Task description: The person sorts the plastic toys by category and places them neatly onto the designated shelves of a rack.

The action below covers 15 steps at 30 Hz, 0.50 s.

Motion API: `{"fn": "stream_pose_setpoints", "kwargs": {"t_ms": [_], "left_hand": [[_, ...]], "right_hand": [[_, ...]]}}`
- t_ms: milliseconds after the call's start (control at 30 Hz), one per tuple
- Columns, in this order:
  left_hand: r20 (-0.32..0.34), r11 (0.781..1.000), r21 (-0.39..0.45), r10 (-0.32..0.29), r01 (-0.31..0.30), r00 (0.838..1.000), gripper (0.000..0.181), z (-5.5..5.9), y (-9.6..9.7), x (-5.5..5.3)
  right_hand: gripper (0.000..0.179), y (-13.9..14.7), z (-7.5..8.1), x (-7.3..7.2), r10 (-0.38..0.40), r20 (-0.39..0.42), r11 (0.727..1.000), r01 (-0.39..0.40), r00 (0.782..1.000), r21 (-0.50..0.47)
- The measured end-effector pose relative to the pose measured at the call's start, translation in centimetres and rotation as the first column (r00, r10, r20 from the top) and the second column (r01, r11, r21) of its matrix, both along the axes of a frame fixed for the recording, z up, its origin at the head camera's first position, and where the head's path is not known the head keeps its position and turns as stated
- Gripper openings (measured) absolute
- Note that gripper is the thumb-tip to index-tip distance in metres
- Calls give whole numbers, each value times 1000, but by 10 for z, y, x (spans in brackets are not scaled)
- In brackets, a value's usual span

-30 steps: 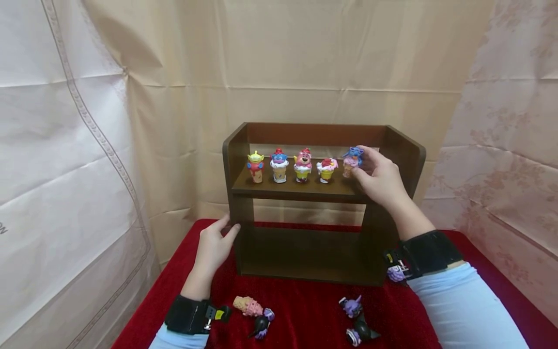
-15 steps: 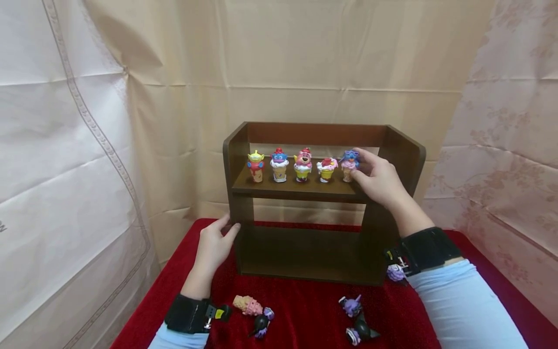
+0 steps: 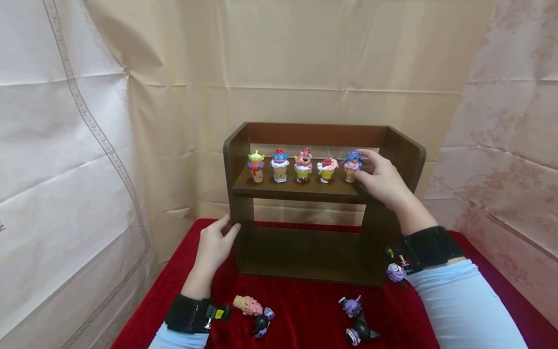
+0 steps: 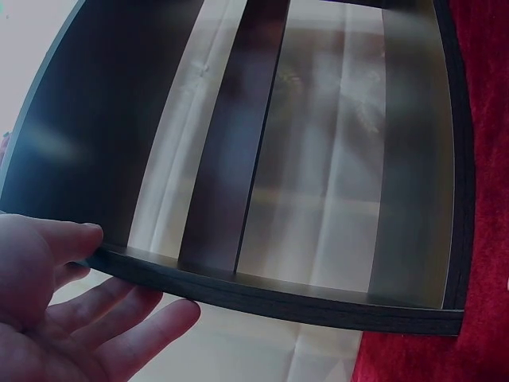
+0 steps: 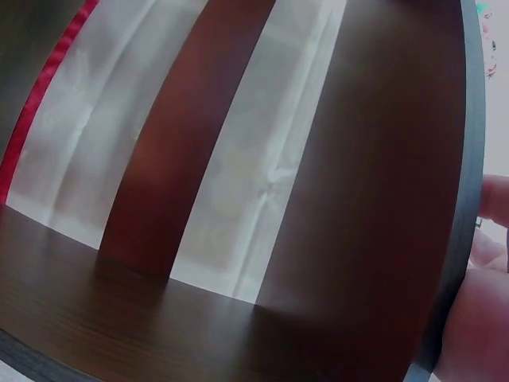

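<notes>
My right hand pinches a blue ice-cream-cone figurine between thumb and fingers, at the right end of a row on the upper board of a dark brown shelf. The figurine is upright, its base at the board. Left of it stand a pink-and-white figurine in a yellow cup, a pink bear figurine, a blue-faced cone figurine and a green-headed alien figurine. My left hand holds the shelf's left side panel, thumb on its front edge, fingers outside. The right wrist view hides the held figurine.
On the red cloth before the shelf lie a pink cone figurine, a black-and-purple figurine, a purple figurine and a black-and-white one. Another purple piece lies by the right wrist strap. A beige curtain hangs behind.
My right hand has lowered the blue cone figurine slightly, shifting it left, then back right along the upper board. The left hand stays on the side panel.
</notes>
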<state>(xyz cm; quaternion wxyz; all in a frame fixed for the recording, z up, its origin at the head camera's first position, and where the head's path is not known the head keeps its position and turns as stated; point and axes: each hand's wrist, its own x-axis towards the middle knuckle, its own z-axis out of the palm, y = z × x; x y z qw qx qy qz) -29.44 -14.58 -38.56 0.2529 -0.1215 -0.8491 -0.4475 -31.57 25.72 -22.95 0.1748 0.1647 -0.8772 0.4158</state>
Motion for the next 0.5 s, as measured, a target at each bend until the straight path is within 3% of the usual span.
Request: {"fn": "stream_pose_setpoints", "kwargs": {"t_ms": [267, 500], "left_hand": [[1, 1000, 6, -9, 9, 1000, 40, 0, 0, 0], [8, 1000, 7, 4, -4, 1000, 42, 0, 0, -1]], "right_hand": [[55, 0, 1, -1, 59, 37, 996, -56, 998, -67], [55, 1, 1, 1, 63, 50, 994, -58, 997, -87]]}}
